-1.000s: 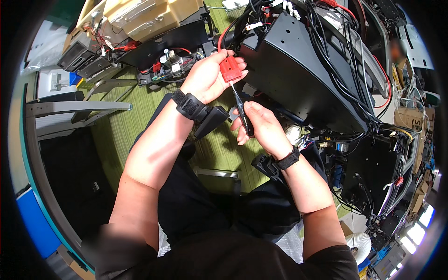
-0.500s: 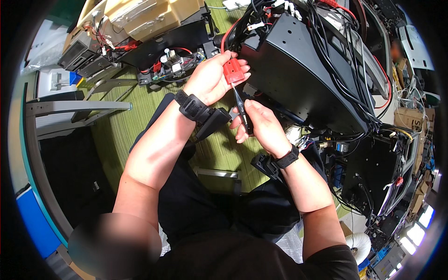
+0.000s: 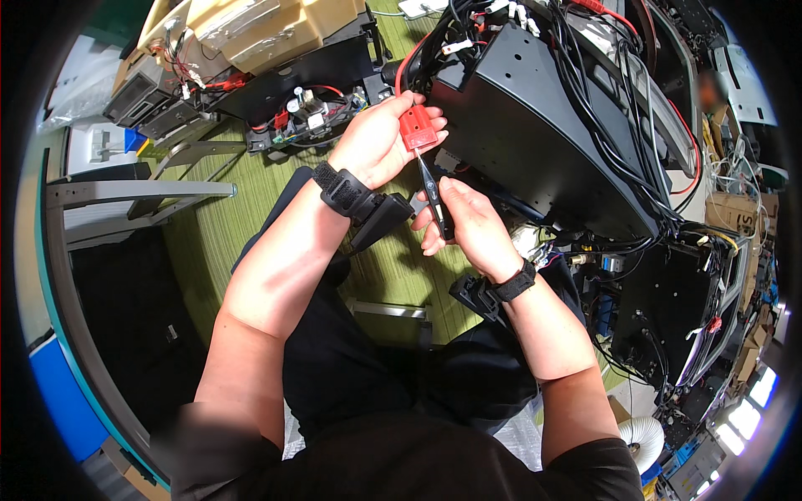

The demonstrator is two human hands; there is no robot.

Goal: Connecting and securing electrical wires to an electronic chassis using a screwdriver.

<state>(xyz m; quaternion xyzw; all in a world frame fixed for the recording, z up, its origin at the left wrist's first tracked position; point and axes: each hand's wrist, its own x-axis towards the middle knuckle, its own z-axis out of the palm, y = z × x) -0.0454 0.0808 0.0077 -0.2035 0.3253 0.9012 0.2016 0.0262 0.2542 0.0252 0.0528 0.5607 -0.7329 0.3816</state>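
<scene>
A red power connector (image 3: pixel 419 127) lies in my left hand (image 3: pixel 376 142), its fingers curled beneath it and the thumb along its upper left edge. Red cable (image 3: pixel 404 70) runs up from behind the connector. My right hand (image 3: pixel 472 219) is closed around a slim black tool (image 3: pixel 433 199), which tapers to a thin pale tip. That tip meets the connector's lower end; whether it goes inside is too small to tell. The tool's exact kind does not show clearly. Both wrists wear black straps with black mounts attached.
Right of my hands stands a large black metal case (image 3: pixel 543 125) draped with black cables (image 3: pixel 585 125). An exposed electronic assembly (image 3: pixel 309 117) sits on the left, below a cream plastic housing (image 3: pixel 251 29). A metal frame leg (image 3: pixel 142 192) juts in from the left above green carpet (image 3: pixel 368 267).
My left upper arm has shifted slightly at the lower left. Both hands, the connector and the black tool stay almost exactly where they were.
</scene>
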